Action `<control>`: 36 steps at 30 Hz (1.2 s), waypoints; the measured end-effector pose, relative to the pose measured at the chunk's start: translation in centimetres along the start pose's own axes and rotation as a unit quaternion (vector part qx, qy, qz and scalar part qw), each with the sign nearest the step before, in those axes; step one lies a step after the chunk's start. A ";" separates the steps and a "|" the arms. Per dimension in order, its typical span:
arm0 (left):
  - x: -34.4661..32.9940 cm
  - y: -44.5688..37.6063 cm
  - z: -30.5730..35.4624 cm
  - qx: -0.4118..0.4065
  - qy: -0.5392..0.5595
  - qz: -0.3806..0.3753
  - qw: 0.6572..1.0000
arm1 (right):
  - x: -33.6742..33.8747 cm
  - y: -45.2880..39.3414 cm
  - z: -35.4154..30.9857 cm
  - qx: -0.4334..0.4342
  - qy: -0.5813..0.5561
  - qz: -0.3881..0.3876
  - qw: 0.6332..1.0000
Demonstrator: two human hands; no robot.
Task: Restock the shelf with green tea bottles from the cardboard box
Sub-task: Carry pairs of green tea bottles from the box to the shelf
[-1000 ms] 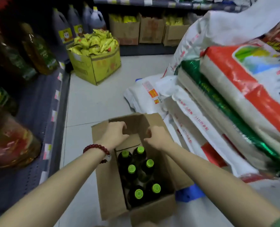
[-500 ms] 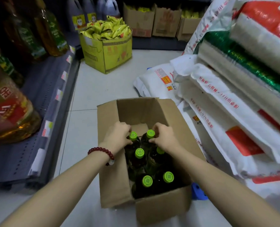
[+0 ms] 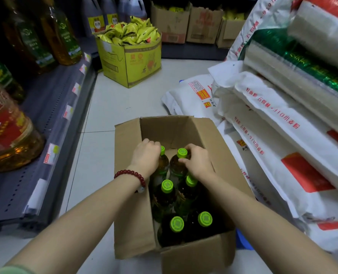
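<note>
Green-capped dark tea bottles [image 3: 167,196] stand upright in the open brown cardboard box [image 3: 133,214] on the pale tiled floor [image 3: 112,107], beside the grey metal shelf [image 3: 51,123]. At the box's far end, the left hand [image 3: 145,158] has its fingers curled round one bottle's neck, and the right hand [image 3: 197,162] pinches the neighbouring bottle just under its cap.
</note>
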State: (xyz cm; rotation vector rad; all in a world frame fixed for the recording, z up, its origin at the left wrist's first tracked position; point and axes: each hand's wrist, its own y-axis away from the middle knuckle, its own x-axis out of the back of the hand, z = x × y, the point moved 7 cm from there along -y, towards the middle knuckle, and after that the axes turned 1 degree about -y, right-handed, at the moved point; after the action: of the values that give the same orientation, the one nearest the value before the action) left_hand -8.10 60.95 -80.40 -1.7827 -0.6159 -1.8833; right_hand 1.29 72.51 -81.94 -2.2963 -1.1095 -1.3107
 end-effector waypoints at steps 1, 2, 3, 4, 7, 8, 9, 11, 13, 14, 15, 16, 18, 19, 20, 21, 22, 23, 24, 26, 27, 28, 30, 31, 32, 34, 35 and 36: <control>-0.2 -0.3 -0.1 0.009 0.029 -0.009 1.000 | -0.1 -0.4 0.1 -0.007 -0.016 0.000 1.000; -0.5 -0.7 -0.1 0.016 0.060 -0.022 0.998 | -0.3 -0.8 0.3 -0.017 -0.036 0.000 0.999; -0.8 -1.1 0.0 0.023 0.090 -0.040 0.995 | -0.5 -1.2 0.5 -0.030 -0.056 -0.001 0.998; -1.1 -1.4 0.3 0.033 0.120 -0.063 0.990 | -0.6 -1.6 0.8 -0.041 -0.073 -0.002 0.996; -2.6 -2.1 0.7 0.106 0.262 -0.119 0.952 | -1.0 -2.8 1.9 -0.076 -0.123 0.011 0.989; -3.2 -2.1 0.6 0.142 0.322 -0.125 0.928 | -1.0 -3.0 2.2 -0.085 -0.143 0.020 0.986; -3.7 -2.1 0.4 0.176 0.370 -0.118 0.905 | -1.1 -3.3 2.5 -0.090 -0.161 0.027 0.982; -4.8 -2.3 0.0 0.216 0.424 -0.099 0.874 | -1.3 -3.6 2.8 -0.084 -0.171 0.031 0.981; -5.7 -2.2 -0.4 0.255 0.479 -0.083 0.836 | -1.5 -3.7 2.8 -0.073 -0.174 0.033 0.981; -6.1 -2.2 -0.6 0.273 0.509 -0.078 0.813 | -1.6 -3.6 2.7 -0.068 -0.176 0.038 0.981; -6.4 -2.1 -0.8 0.289 0.532 -0.075 0.793 | -1.7 -3.6 2.7 -0.067 -0.179 0.042 0.981; -6.7 -2.1 -1.0 0.303 0.549 -0.071 0.776 | -1.9 -3.6 2.6 -0.068 -0.185 0.044 0.979; -7.2 -2.0 -1.3 0.333 0.580 -0.059 0.741 | -2.2 -3.6 2.6 -0.080 -0.200 0.042 0.976; -7.5 -2.0 -1.3 0.347 0.598 -0.053 0.720 | -2.3 -3.7 2.7 -0.088 -0.210 0.042 0.973; -7.6 -2.0 -1.3 0.357 0.615 -0.044 0.702 | -2.3 -3.7 2.8 -0.094 -0.222 0.041 0.970; -7.6 -1.9 -1.1 0.363 0.628 -0.038 0.687 | -2.3 -3.8 2.8 -0.097 -0.237 0.039 0.966; -7.6 -1.9 -1.0 0.365 0.639 -0.033 0.676 | -2.3 -3.7 2.8 -0.096 -0.251 0.035 0.963; -7.5 -1.8 -0.8 0.363 0.646 -0.030 0.671 | -2.2 -3.6 2.6 -0.094 -0.265 0.031 0.959; -7.3 -1.8 -0.7 0.355 0.648 -0.028 0.673 | -1.9 -3.6 2.5 -0.091 -0.273 0.031 0.957; -6.7 -1.8 -0.6 0.335 0.654 -0.018 0.678 | -1.1 -3.5 2.2 -0.080 -0.274 0.047 0.957; -6.0 -1.8 -0.7 0.323 0.660 -0.010 0.678 | -0.4 -3.4 1.8 -0.073 -0.270 0.059 0.958; -5.2 -2.0 -0.7 0.312 0.667 0.000 0.676 | 0.6 -3.3 1.3 -0.063 -0.269 0.068 0.959; -2.4 -2.1 -0.9 0.298 0.675 0.017 0.675 | 2.9 -3.1 -0.5 -0.043 -0.276 0.071 0.958; -0.6 -2.2 -0.9 0.293 0.676 0.022 0.676 | 4.3 -3.0 -1.6 -0.034 -0.278 0.069 0.957; 1.5 -2.2 -1.0 0.284 0.677 0.027 0.679 | 5.9 -2.6 -3.0 -0.026 -0.278 0.069 0.958; 6.7 -2.0 -1.1 0.269 0.675 0.041 0.686 | 9.6 -1.8 -6.0 -0.023 -0.272 0.075 0.959; 9.6 -1.9 -1.2 0.262 0.675 0.046 0.688 | 11.7 -1.5 -7.7 -0.020 -0.266 0.082 0.960; 12.7 -1.8 -1.3 0.253 0.674 0.054 0.692 | 13.8 -1.2 -9.3 -0.020 -0.258 0.084 0.962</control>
State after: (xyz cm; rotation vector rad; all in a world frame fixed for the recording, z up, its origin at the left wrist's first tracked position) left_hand -10.84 61.17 -67.83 0.1463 -0.3253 -2.0259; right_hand -1.20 74.82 -65.60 -2.7784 -0.9972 -0.6916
